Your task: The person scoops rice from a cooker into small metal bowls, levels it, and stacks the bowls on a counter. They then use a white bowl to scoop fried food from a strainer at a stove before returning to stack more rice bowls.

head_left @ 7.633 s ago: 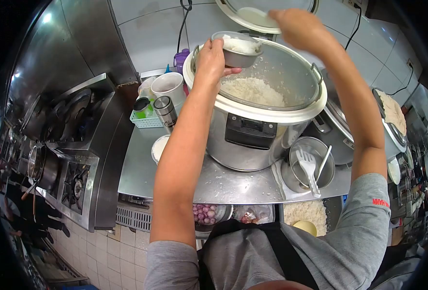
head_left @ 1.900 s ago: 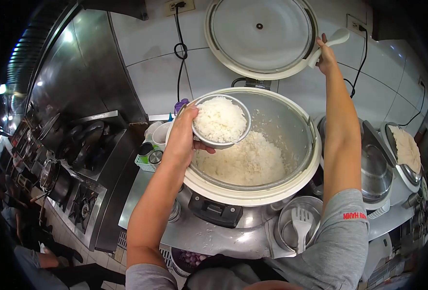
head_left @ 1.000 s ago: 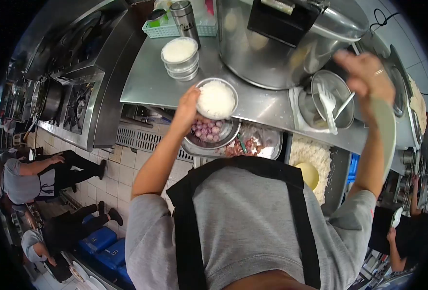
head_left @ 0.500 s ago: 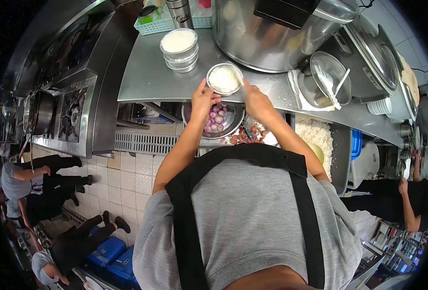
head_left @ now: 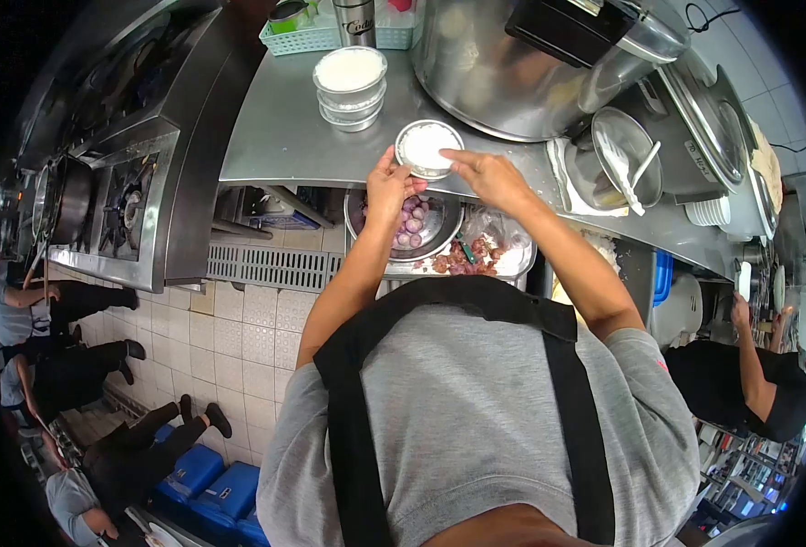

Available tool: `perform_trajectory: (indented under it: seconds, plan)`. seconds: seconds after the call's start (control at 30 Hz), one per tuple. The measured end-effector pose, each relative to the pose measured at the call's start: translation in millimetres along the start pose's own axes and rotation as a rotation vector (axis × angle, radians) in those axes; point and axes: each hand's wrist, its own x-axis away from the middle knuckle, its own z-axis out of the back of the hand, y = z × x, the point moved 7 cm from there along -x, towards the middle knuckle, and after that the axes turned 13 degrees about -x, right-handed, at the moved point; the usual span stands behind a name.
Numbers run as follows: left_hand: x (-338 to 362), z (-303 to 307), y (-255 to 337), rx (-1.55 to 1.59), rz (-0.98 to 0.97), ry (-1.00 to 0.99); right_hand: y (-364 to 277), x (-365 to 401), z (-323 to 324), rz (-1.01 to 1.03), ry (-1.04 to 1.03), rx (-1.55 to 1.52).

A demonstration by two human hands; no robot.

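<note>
A small metal bowl of white rice-like food (head_left: 428, 146) sits near the counter's front edge, between my hands. My left hand (head_left: 391, 190) is closed on its lower left side, thumb against the rim. From the right, my right hand (head_left: 492, 177) reaches over the rim; its fingertips touch the right edge and the white surface, and its other fingers are curled, partly hidden. A stack of similar filled bowls (head_left: 351, 87) stands to the left. Below my hands, a round metal bowl (head_left: 441, 239) holds peeled shallots (head_left: 409, 223), beside a green-handled tool (head_left: 466, 250) among reddish pieces.
A large steel pot (head_left: 512, 77) stands at the counter's back. On the right are a clear bowl with white utensils (head_left: 623, 159) and stacked white cups (head_left: 708, 211). A stove (head_left: 129, 205) is at left. Other people are at both sides.
My right hand has moved from beside the bowl onto its right rim and surface. The white surface looks smoother and brighter. My left hand keeps its hold.
</note>
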Motion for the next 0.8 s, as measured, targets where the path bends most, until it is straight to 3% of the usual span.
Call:
perform_trajectory:
  seconds: [0.13,0.37,0.5,0.67,0.8]
  plan:
    - [-3.1,0.6,-6.6,0.057,0.012,0.01,-3.1,3.6,-13.2,-0.156,-0.117,0.161]
    - [-1.2,0.5,-2.9,-0.001,-0.009,0.025,-31.0,-9.7,5.8,0.005,-0.217,0.448]
    - [-2.3,0.3,-4.1,-0.004,0.001,0.029,6.4,-35.3,21.5,-0.05,-0.09,0.176]
    - [-0.8,2.9,-8.4,0.01,0.007,0.04,9.4,-17.5,-2.2,-0.155,-0.113,0.273]
    - [-4.6,0.6,-4.5,-0.009,0.008,0.036,-19.2,-28.8,16.5,-0.07,-0.15,0.384]
